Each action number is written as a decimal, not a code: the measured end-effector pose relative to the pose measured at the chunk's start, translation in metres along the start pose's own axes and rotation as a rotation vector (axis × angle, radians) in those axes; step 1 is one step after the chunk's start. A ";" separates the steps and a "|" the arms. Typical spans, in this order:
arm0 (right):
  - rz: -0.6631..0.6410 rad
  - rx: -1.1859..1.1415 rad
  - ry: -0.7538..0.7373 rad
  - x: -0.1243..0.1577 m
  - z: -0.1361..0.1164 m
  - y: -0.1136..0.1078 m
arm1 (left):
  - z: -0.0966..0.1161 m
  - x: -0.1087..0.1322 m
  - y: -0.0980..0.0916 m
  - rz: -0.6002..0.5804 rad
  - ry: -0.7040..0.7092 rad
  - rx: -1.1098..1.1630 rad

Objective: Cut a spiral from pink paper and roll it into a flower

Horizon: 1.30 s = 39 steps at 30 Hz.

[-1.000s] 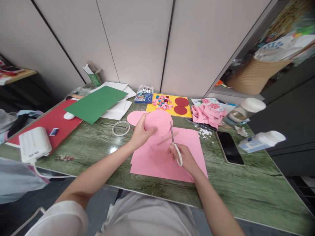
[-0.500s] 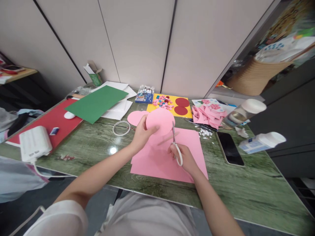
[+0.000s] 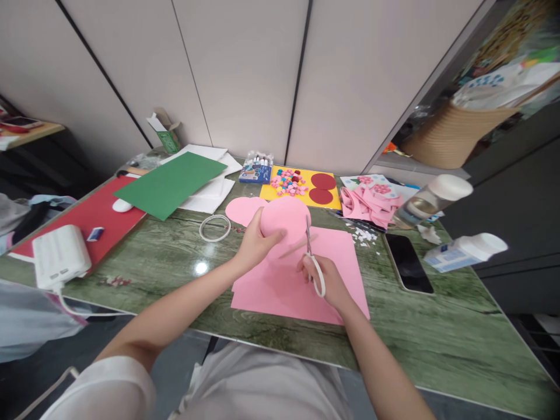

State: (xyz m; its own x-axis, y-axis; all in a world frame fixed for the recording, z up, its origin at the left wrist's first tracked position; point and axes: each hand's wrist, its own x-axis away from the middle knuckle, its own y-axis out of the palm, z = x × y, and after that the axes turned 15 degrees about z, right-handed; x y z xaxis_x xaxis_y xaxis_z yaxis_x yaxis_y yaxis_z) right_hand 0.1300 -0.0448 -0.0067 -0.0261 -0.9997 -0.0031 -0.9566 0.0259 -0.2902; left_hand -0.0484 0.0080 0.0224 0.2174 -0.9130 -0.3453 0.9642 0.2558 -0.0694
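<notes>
Between the thumb and fingers of my left hand is a round pink paper piece, held up above the table. My right hand grips white-handled scissors, their blades pointing away from me at the right edge of the round piece. A narrow pink strip shows just below the piece, near the blades. Beneath both hands lie pink paper sheets. More pink rounds lie on the table behind my left hand.
A yellow sheet bears dark red circles and small pompoms. Pink scraps, a phone and bottles stand right. To the left are a tape ring, green paper and a power bank.
The round pink piece has tipped and dropped slightly, with my left thumb shifting a little right across it. The scissors stay at its right edge, almost unmoved.
</notes>
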 end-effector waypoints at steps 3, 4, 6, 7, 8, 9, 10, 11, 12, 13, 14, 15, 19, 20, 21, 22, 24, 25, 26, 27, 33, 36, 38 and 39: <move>-0.004 0.004 -0.002 0.000 0.000 0.000 | 0.000 0.000 0.000 0.001 0.009 -0.005; -0.007 0.003 -0.003 0.000 0.000 -0.001 | 0.000 0.000 0.000 0.002 0.013 -0.006; -0.013 0.005 -0.004 0.000 0.000 -0.001 | 0.000 -0.001 -0.001 0.005 0.022 -0.017; -0.015 0.008 -0.005 0.000 0.000 -0.001 | 0.000 -0.002 -0.002 0.006 0.025 -0.023; -0.017 0.013 -0.005 0.000 0.000 -0.001 | 0.000 -0.003 -0.002 0.005 0.027 -0.028; -0.017 0.018 -0.003 0.000 -0.001 -0.001 | 0.000 -0.004 -0.003 0.000 0.027 -0.031; -0.018 0.023 0.000 0.000 -0.001 -0.001 | 0.000 -0.005 -0.003 -0.004 0.028 -0.030; -0.017 0.027 0.001 0.000 -0.001 -0.001 | 0.000 -0.006 -0.004 -0.009 0.028 -0.028; -0.018 0.030 -0.001 0.000 -0.001 -0.001 | 0.000 -0.007 -0.005 -0.014 0.028 -0.027; -0.020 0.031 -0.004 0.000 -0.001 -0.001 | 0.000 -0.008 -0.005 -0.020 0.028 -0.030; -0.022 0.031 -0.006 -0.001 -0.001 -0.002 | 0.000 -0.009 -0.006 -0.025 0.030 -0.035; -0.025 0.030 -0.006 -0.001 -0.001 -0.002 | 0.001 -0.010 -0.007 -0.031 0.033 -0.041; -0.037 0.034 -0.009 0.000 0.000 -0.002 | 0.003 -0.014 -0.010 -0.054 0.062 -0.063; -0.038 0.035 -0.013 0.000 0.000 -0.002 | 0.003 -0.014 -0.010 -0.054 0.066 -0.064; -0.038 0.035 -0.018 0.000 0.001 -0.002 | 0.003 -0.015 -0.010 -0.052 0.065 -0.064; -0.038 0.035 -0.020 0.000 0.001 -0.002 | 0.003 -0.014 -0.010 -0.047 0.059 -0.058; -0.033 0.031 -0.019 0.000 0.001 -0.001 | 0.001 -0.012 -0.008 -0.029 0.024 -0.020; -0.030 0.026 -0.017 0.000 0.001 -0.001 | 0.000 -0.010 -0.006 -0.019 -0.005 0.021; -0.024 0.021 -0.014 0.000 0.002 -0.001 | -0.002 -0.007 -0.004 -0.011 -0.043 0.075; -0.018 0.016 -0.012 0.000 0.002 -0.001 | -0.004 -0.005 -0.002 -0.005 -0.088 0.144; 0.003 0.034 -0.008 0.000 0.001 0.000 | -0.008 0.005 0.007 -0.007 -0.249 0.267; 0.009 0.027 -0.003 0.000 0.000 0.000 | -0.005 0.005 0.005 0.001 -0.185 0.180; 0.019 0.023 -0.010 -0.001 0.000 0.001 | -0.004 0.004 0.004 -0.011 -0.151 0.129; 0.024 0.022 -0.014 -0.001 0.000 0.001 | -0.004 0.004 0.004 -0.017 -0.135 0.108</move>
State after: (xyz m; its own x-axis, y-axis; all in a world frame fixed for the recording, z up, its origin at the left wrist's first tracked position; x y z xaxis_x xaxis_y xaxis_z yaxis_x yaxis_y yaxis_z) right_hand 0.1293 -0.0440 -0.0065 -0.0443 -0.9987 -0.0240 -0.9490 0.0496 -0.3113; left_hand -0.0446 0.0063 0.0172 0.2125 -0.9531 -0.2156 0.9770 0.2112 0.0296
